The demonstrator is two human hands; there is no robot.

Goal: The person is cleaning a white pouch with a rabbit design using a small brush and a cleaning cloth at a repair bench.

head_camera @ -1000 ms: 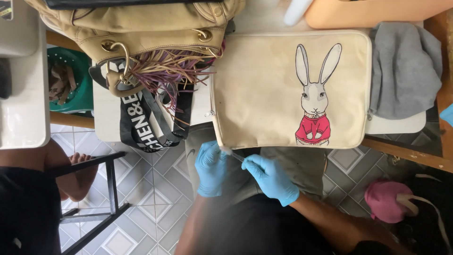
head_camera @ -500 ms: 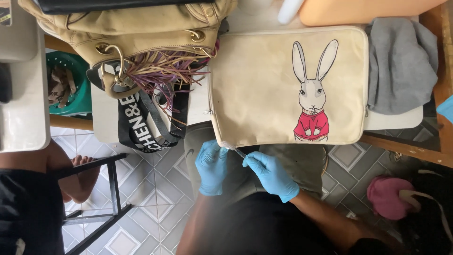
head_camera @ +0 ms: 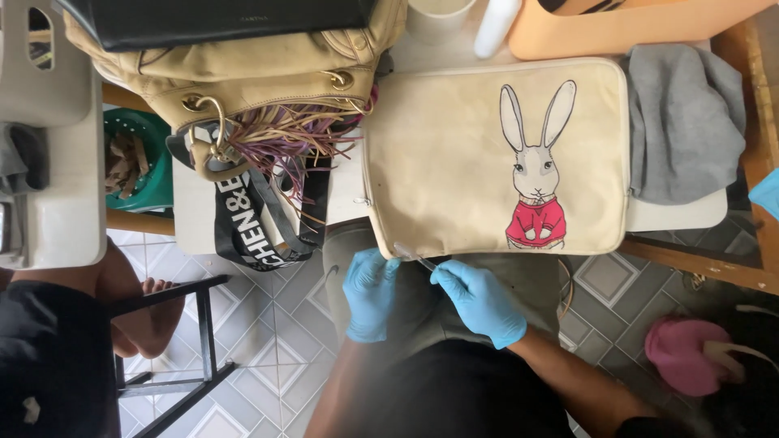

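A cream canvas bag [head_camera: 454,162] with a rabbit picture lies flat on the table, its near edge hanging toward me. My left hand [head_camera: 369,292], in a blue glove, pinches the bag's lower left corner. My right hand [head_camera: 479,300], also gloved in blue, holds a thin pale tool [head_camera: 412,255] whose tip touches the bag's near edge beside the left fingers.
A tan leather handbag [head_camera: 243,73] with purple fringe and a black-and-white strap [head_camera: 243,219] lies left of the canvas bag. Grey cloth [head_camera: 686,130] sits at right, an orange tray [head_camera: 617,28] behind. Another person's legs and a black stool frame [head_camera: 203,341] are at left; a pink object [head_camera: 686,353] lies on the tiled floor.
Both hands stay at the bag's near edge with only slight shifts; the view has tilted a little.
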